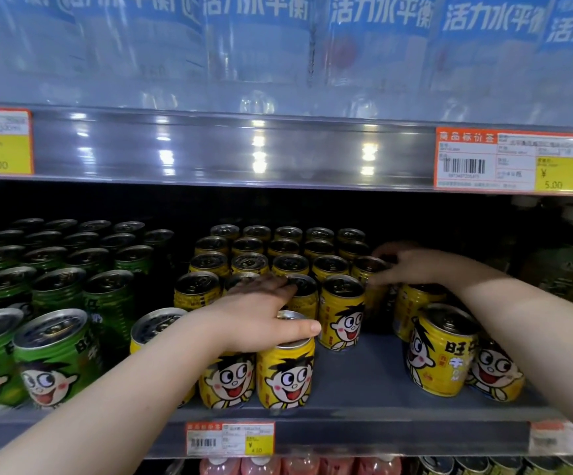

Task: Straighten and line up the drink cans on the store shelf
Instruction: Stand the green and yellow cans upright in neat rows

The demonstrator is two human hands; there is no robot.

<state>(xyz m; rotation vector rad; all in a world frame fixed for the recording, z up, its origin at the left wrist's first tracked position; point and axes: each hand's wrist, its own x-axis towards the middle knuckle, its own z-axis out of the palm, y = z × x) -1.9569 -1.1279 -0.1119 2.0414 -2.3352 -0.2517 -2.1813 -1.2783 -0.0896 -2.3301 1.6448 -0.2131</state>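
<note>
Yellow drink cans with a cartoon face stand in rows on the grey shelf point(363, 382). My left hand point(261, 317) lies flat over the tops of cans in the second and third rows, its thumb across the front yellow can point(286, 375). My right hand point(405, 265) reaches deeper and curls around a yellow can point(369, 269) at the right end of a back row. A lone can point(341, 311) stands beside a bare gap in the shelf. At the right front, a tilted yellow can point(439, 351) leans out of line with another can point(497, 371) behind it.
Green cans point(55, 358) of the same kind fill the shelf's left side. The upper shelf rail point(244, 149) carries orange price tags and clear bottles with blue labels stand above it. Pink bottles point(278, 466) show on the shelf below. The back of the shelf is dark.
</note>
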